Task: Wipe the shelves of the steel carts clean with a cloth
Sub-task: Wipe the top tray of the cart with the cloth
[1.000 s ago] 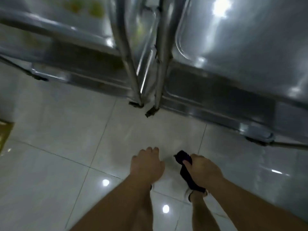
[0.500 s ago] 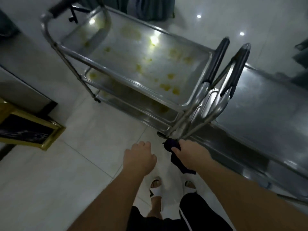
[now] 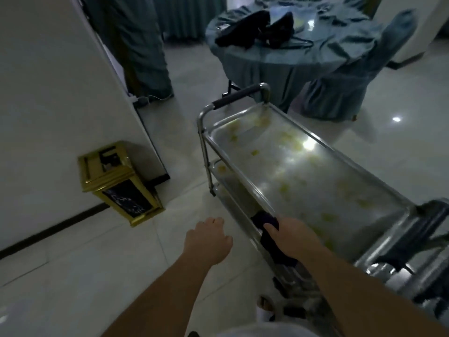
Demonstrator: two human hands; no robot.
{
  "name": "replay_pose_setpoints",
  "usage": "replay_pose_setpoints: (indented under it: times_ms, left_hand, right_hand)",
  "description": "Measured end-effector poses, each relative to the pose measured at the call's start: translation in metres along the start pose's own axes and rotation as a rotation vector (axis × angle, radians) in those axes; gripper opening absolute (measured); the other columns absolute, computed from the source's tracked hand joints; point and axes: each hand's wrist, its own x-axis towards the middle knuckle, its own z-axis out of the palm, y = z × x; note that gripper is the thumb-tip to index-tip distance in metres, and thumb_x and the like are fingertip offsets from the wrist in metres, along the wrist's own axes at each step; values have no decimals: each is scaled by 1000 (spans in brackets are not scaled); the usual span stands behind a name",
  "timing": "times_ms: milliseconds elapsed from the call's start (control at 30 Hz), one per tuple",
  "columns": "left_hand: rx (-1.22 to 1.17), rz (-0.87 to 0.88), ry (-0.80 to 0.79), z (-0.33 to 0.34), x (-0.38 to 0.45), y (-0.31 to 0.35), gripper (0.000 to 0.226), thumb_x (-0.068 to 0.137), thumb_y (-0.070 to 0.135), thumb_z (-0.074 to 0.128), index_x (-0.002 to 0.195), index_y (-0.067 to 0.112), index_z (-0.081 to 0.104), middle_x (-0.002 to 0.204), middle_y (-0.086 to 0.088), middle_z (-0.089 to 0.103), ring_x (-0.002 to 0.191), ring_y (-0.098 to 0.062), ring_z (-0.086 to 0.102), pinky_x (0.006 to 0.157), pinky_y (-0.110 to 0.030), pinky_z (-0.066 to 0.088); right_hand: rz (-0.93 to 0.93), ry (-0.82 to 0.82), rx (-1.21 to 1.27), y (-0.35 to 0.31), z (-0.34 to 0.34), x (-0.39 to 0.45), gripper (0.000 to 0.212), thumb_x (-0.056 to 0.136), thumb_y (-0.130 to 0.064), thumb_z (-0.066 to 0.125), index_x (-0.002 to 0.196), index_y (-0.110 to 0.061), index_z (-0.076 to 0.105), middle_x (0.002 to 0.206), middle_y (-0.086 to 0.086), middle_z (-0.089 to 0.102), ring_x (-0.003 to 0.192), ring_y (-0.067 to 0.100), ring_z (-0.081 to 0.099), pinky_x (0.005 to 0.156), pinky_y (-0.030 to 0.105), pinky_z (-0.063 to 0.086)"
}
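A steel cart [image 3: 206, 152] stands ahead of me, and its top shelf [image 3: 298, 176] is spotted with yellowish stains. My right hand [image 3: 292, 235] grips a dark cloth [image 3: 267, 229] against the near long rim of that top shelf. My left hand [image 3: 209, 238] hovers over the floor to the left of the cart, fingers loosely curled and holding nothing. Two lower shelves show under the top one at the far left corner. A second steel cart [image 3: 413, 276] butts against the first at the right, its dark handles blurred.
A gold and black bin [image 3: 119, 181] leans by the white wall at the left. A round table [image 3: 279, 47] with a teal cloth and dark bags stands behind the cart, with a covered chair [image 3: 347, 81] beside it. Glossy tiled floor spreads all around.
The view has swung up from the floor and cart legs to the stained top shelf. My right hand has risen with the cloth to the shelf's rim. The left hand stays low.
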Motion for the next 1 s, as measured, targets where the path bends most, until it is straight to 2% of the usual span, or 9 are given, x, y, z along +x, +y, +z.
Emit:
replay_pose_setpoints:
  times_ms: [100,200,300,400,500,567,800,1000]
  left_hand:
    - [-58,-54,52,-25,21,-5,59,105,52,38,159,27,34,155,-1,44,138,-27,45,108,-45,42]
    - [-108,-99,91,-46,42,-15,58,105,51,40,157,27,37,153,-1,46,136,-25,47,107,-43,44]
    - [-115,-110,106,-63,64,-29,58,104,51,42,158,28,36,152,0,47,135,-25,48,106,-43,45]
    - [-136,-105,133,-85,98,-51,59,103,51,43,157,27,37,152,-1,48,136,-26,48,108,-45,46]
    - [-125,-69,142,-110,141,-72,56,102,49,43,153,26,43,147,-2,52,131,-27,52,106,-45,48]
    - [-113,-32,144,-126,172,-88,50,103,47,43,148,25,48,144,-1,54,128,-25,55,102,-41,48]
    - [-43,170,109,-198,272,-138,48,102,45,45,145,24,49,140,-3,56,124,-28,56,99,-44,49]
    - [0,263,62,-229,340,-138,37,99,46,46,128,24,55,127,-2,59,113,-26,57,94,-46,51]
  right_hand:
    - [-107,6,-21,-18,-34,42,44,103,-62,41,95,-23,57,78,-4,61,71,15,61,68,34,53]
    - [-176,9,-13,-39,-57,77,38,101,-58,51,93,-22,58,75,-5,59,64,9,57,59,29,45]
    - [-216,-38,16,-61,-73,106,37,99,-51,54,78,-20,57,64,-3,58,56,12,58,56,28,45]
    - [-209,-67,43,-85,-85,141,38,98,-48,53,71,-20,55,60,-3,55,55,17,56,58,29,45]
    - [-162,12,3,-108,-94,180,25,99,-52,54,92,-28,56,83,-4,62,77,20,58,70,32,46]
    - [-126,54,-21,-127,-102,205,25,101,-52,54,101,-28,56,94,-2,63,83,19,57,71,32,45]
    - [117,119,105,-179,-118,272,31,97,-60,52,99,-29,58,88,-4,65,83,21,64,77,38,54]
    - [230,125,263,-198,-129,303,35,100,-58,53,104,-25,64,89,-3,64,76,14,58,66,30,46]
